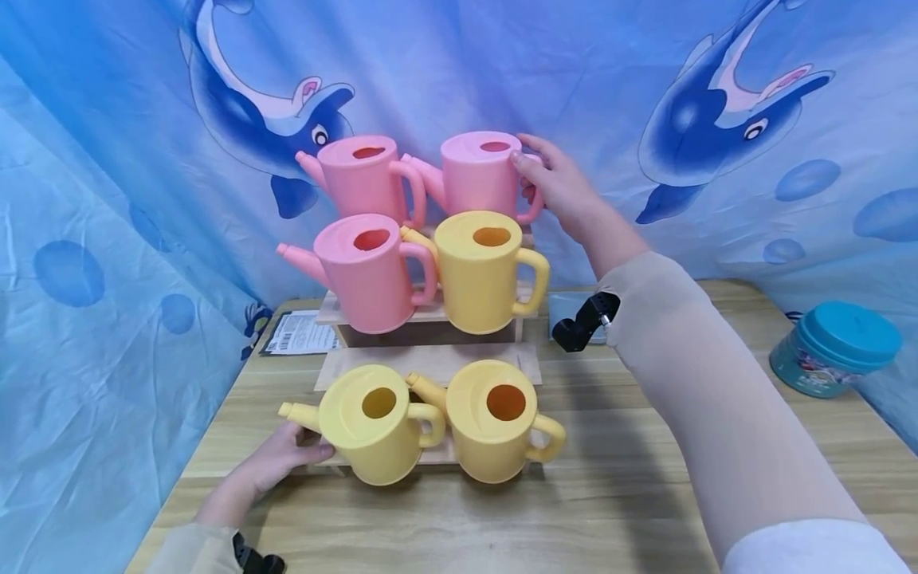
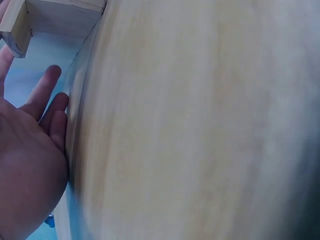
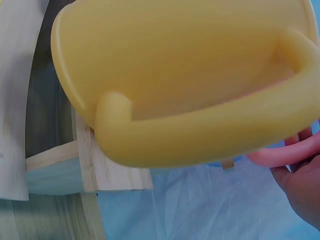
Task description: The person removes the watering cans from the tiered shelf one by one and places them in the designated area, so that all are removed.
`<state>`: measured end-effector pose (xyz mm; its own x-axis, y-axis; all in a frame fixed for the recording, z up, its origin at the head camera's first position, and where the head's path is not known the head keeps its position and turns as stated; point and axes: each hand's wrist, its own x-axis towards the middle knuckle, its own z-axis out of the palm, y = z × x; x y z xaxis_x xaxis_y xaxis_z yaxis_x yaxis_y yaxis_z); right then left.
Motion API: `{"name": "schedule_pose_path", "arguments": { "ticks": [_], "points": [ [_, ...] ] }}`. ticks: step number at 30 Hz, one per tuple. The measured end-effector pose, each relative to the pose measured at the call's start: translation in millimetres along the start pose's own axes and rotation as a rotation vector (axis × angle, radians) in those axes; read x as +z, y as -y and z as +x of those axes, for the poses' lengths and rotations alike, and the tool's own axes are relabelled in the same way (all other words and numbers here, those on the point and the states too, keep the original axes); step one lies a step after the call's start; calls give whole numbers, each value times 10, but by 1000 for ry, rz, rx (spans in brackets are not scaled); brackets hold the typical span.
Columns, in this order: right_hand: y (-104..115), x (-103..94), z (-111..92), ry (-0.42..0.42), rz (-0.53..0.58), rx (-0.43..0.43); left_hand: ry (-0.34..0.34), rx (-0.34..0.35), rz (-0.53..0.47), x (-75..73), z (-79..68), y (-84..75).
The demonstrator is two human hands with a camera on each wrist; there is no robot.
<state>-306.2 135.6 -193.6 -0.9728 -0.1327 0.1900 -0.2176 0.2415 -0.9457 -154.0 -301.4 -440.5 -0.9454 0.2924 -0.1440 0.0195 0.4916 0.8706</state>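
Observation:
My right hand (image 1: 547,177) grips the handle of the pink watering can (image 1: 479,171) at the top right of a stepped wooden rack (image 1: 430,363); its thumb lies near the can's upper rim. In the right wrist view, the fingers show behind the pink handle (image 3: 287,154), partly hidden by a yellow watering can (image 3: 175,65). My left hand (image 1: 283,460) is at the rack's lower left end, beneath the spout of the front left yellow watering can (image 1: 369,434). The left wrist view shows its fingers extended beside the rack's wooden edge (image 2: 17,30).
Another pink can (image 1: 361,187) stands top left. On the middle step are a pink can (image 1: 369,283) and a yellow can (image 1: 476,283); a yellow can (image 1: 491,434) stands front right. A teal tub (image 1: 832,351) sits at right, a printed sheet (image 1: 301,333) behind left.

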Motion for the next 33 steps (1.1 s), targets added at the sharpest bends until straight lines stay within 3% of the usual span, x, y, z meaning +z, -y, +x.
{"name": "schedule_pose_path", "arguments": {
  "ticks": [8,14,20,29,33],
  "points": [
    [3,-11,2,-24,27,18,19,-37,-18,-13,19,-21],
    [7,-43,-1,-47,38,1,-1,3,-28,13,15,-17],
    [3,-83,-25,-45,35,-15,-10,2,-40,6,9,-23],
    [-21,-174,-73,-37,169,-27,-1,6,-44,18,18,-4],
    [-20,-210,-83,-54,161,-20,8,12,-44,16,21,-13]
  ]
}}
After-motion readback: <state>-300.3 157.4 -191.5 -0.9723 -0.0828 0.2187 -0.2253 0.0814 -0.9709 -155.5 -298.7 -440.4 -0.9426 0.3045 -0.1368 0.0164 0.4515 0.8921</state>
